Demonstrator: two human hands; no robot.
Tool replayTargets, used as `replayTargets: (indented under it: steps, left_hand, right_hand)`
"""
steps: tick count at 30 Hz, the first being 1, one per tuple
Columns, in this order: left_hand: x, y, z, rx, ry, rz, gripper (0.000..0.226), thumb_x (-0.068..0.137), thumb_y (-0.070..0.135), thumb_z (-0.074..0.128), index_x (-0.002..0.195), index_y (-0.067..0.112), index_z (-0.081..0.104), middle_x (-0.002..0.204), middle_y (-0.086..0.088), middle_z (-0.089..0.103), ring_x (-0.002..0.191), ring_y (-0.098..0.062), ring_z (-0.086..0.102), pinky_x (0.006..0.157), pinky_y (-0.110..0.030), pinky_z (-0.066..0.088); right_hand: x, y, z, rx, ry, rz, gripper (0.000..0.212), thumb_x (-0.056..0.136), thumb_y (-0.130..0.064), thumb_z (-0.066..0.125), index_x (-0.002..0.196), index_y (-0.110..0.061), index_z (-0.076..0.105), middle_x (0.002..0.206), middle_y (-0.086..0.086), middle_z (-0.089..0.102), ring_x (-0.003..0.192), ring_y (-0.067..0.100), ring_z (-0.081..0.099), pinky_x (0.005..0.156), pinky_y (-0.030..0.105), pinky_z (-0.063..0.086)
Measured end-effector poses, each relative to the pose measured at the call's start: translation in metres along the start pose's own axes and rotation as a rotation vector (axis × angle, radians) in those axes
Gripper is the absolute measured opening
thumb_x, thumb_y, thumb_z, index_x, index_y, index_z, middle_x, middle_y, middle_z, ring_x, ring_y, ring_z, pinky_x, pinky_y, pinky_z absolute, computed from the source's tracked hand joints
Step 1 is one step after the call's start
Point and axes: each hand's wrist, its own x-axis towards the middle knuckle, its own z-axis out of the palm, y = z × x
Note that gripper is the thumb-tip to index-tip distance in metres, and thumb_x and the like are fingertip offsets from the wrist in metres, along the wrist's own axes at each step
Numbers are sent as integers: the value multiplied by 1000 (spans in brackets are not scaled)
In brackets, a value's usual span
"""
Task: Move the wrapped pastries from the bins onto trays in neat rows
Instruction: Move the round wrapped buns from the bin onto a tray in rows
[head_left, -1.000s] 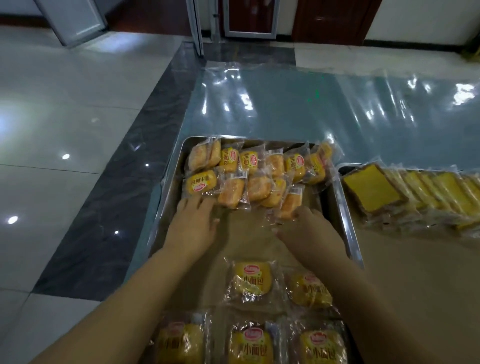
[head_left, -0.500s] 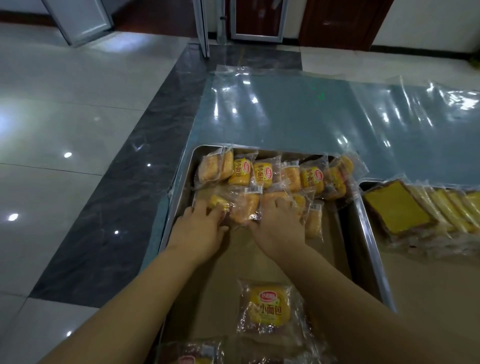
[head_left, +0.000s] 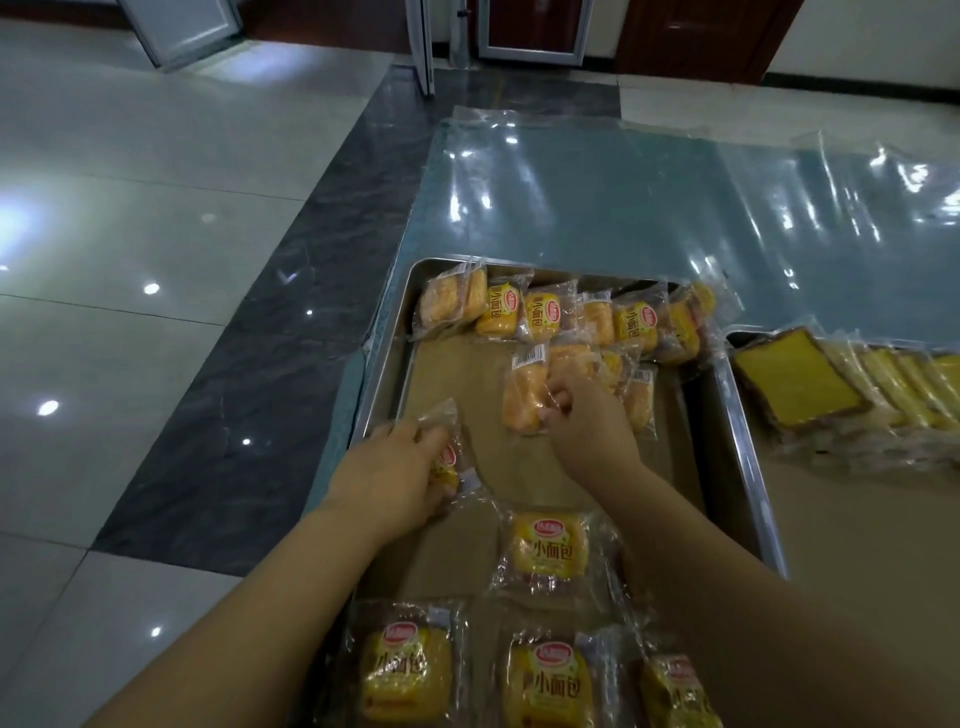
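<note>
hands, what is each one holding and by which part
The left hand grips a pastry by its left side. The right hand pinches the barcode pastry by its right edge.

- I see buns (head_left: 549, 551): yellow-orange, clear wrappers, red oval logo, dark lettering.
- Tray (head_left: 382, 364): bare silver metal, with tan paper liner (head_left: 457, 374).
- Cake slices (head_left: 795, 384): yellow top, brown crust.
- Floor (head_left: 156, 208): glossy pale grey tiles, with dark marbled strip (head_left: 249, 415).
</note>
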Motion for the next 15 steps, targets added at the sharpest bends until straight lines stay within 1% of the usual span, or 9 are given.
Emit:
replayTargets:
  steps: [2,4,5,6,9,11,12,15]
  left_hand:
    - [-7,8,4,96,-21,-35,64,84,61,47,137,32,27,132,-5,42,115,-26,45,87,-38,44]
    - [-14,17,10,108,-30,-81,64,82,66,43,134,30,32,130,-6,42,112,-26,47,85,-38,44]
    - [-18,20,13,91,-24,-102,64,82,68,42,132,29,35,130,-6,42,112,-25,47,84,-37,45]
    - [-21,22,16,69,-8,-119,65,81,69,42,130,27,37,129,-6,40,112,-25,45,84,-37,45]
    - [-31,26,24,38,54,-154,73,77,74,41,129,22,41,126,-6,34,116,-23,35,90,-36,43]
    - [-38,27,29,4,58,-165,77,76,75,41,131,22,41,126,-4,35,116,-23,33,93,-36,41]
    - [-41,28,30,-17,46,-170,78,76,76,40,132,22,41,126,-4,36,116,-23,34,93,-36,41]
    - [-51,28,33,-4,30,-173,80,76,78,36,132,23,40,128,-3,37,116,-23,37,89,-35,43]
  right_hand:
    - [-13,6,-6,59,44,-10,27,89,-14,57,115,-22,60,100,-7,61,86,10,55,63,22,42]
    - [-27,12,-11,66,119,-72,24,88,-13,58,110,-22,65,102,-5,63,90,12,56,72,28,46]
    - [-34,14,-14,52,166,-125,22,87,-10,60,104,-19,69,101,-3,64,90,15,56,74,29,46]
    - [-41,16,-16,37,212,-193,19,84,-6,62,98,-16,72,98,-1,65,89,17,56,73,29,44]
    - [-57,19,-21,-43,300,-455,17,73,9,70,77,-7,75,83,7,68,81,28,59,68,31,44]
    - [-65,23,-21,-89,298,-577,18,66,14,73,68,-4,73,76,8,68,78,31,60,68,34,48]
    - [-68,26,-21,-107,284,-607,19,65,15,73,65,-4,72,73,8,68,76,31,60,67,36,50]
    - [-75,34,-19,-133,229,-593,20,65,15,74,63,-5,70,72,6,67,72,31,59,60,40,52]
